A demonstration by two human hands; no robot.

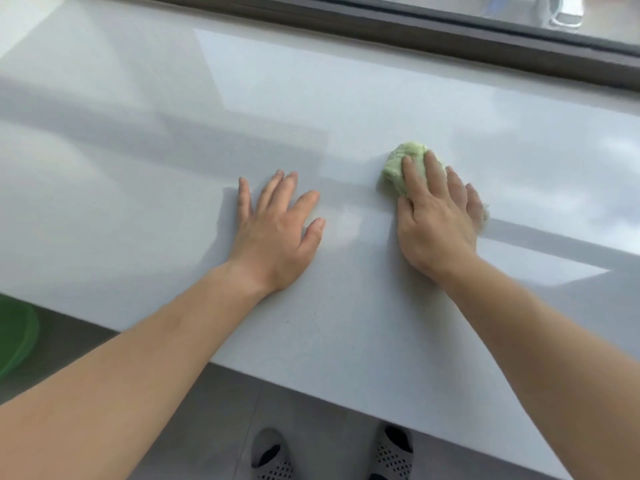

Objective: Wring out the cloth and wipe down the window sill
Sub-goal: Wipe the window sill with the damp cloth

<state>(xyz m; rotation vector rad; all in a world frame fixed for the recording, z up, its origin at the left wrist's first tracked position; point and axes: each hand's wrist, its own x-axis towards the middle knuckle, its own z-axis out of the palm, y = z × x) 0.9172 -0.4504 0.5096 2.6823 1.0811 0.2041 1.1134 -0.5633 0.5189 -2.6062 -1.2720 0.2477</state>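
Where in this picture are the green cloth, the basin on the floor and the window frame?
green cloth (403,164): head view, on the bunched part ahead of the fingers.
basin (15,336): head view, on its green rim at the left edge.
window frame (398,38): head view, on the dark lower rail.

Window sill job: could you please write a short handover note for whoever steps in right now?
Left hand: flat on the window sill, empty, bracing.
Right hand: pressing the bunched green cloth onto the sill, right of centre.
Green basin: on the floor, lower left.
Done: the cloth is out of the basin and on the sill, so wiping appears under way; wringing can't be confirmed.
Left: wipe the rest of the sill, out to the window frame.
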